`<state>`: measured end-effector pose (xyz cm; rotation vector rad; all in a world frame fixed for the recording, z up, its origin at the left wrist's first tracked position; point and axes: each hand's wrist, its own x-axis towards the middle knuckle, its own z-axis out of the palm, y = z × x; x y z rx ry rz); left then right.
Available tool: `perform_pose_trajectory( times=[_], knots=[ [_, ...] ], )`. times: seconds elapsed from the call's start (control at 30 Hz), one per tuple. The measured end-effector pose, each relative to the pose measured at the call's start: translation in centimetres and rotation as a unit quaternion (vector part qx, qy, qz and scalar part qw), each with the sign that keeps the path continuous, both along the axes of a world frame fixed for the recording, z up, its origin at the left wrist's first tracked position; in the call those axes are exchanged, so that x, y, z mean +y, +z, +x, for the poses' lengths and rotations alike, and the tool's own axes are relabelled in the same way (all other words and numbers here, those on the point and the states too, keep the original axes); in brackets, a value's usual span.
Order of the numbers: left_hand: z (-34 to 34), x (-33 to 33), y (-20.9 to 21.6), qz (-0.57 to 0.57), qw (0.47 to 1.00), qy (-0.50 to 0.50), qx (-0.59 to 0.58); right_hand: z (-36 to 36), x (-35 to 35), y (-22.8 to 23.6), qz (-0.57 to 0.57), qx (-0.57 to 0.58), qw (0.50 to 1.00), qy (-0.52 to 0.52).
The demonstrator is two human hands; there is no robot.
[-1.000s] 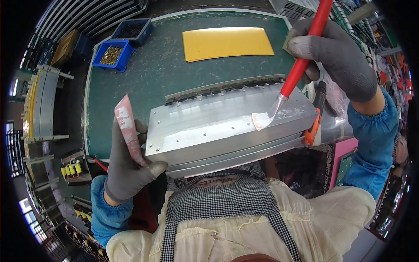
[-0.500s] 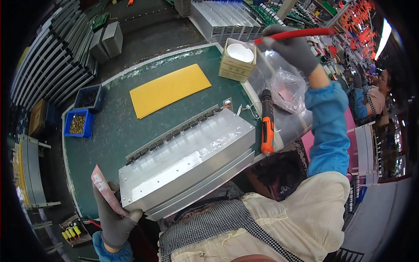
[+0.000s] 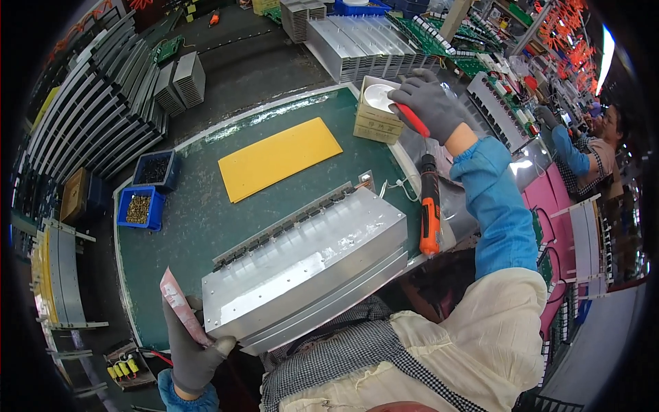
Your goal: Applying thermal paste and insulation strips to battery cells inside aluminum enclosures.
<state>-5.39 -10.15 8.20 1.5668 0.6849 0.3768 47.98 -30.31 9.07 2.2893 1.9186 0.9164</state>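
Note:
My left hand [image 3: 193, 353], in a grey glove, grips a flat pink strip [image 3: 182, 307] smeared with white, beside the near left corner of a silver aluminium heat sink [image 3: 312, 264]. A row of black components runs along the heat sink's far edge. At the upper right, my gloved right hand [image 3: 437, 104] closes around a tool with a red handle [image 3: 413, 121]; its working end is hidden. This hand is over the right side of a round white tub [image 3: 378, 97] in a small cardboard box [image 3: 376, 128].
A yellow sheet [image 3: 280, 158] lies behind the heat sink on the green tabletop. Blue bins [image 3: 152, 218] of small parts stand at the left. An orange and black power screwdriver [image 3: 430, 216] is at the right. Stacked heat sinks [image 3: 364, 44] stand behind; another person [image 3: 594, 147] sits far right.
My right hand has drawn left and down to the tub, and the red handle has swung from pointing right to slanting down toward me. My left hand keeps the pink strip. The whole view has shifted slightly.

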Motion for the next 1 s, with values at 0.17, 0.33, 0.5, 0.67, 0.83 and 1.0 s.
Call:
perform_pose_trajectory(
  times=[0.17,0.33,0.5,0.67,0.83,1.0],
  knots=[
    [0.4,-0.5,0.5,-0.001,1.000,0.022,0.015,-1.7,-1.4,0.8,0.032,-0.013,0.998,0.052],
    [0.5,0.0,-0.3,0.029,1.000,-0.012,0.003,-5.3,-2.2,5.2,0.276,0.366,0.885,0.081],
    [1.5,0.1,0.1,0.004,1.000,-0.009,0.017,-9.9,-1.8,9.2,0.280,0.621,0.723,0.111],
    [0.7,0.0,0.0,0.008,1.000,-0.013,-0.005,-15.2,3.1,9.9,0.085,0.630,0.767,0.086],
    [0.6,0.0,-0.1,0.002,1.000,-0.003,-0.019,-22.4,8.2,12.8,0.041,0.769,0.637,-0.045],
    [0.1,0.2,-0.6,0.000,1.000,-0.012,-0.012,-20.3,8.1,8.3,-0.048,0.650,0.756,0.063]
  ],
)
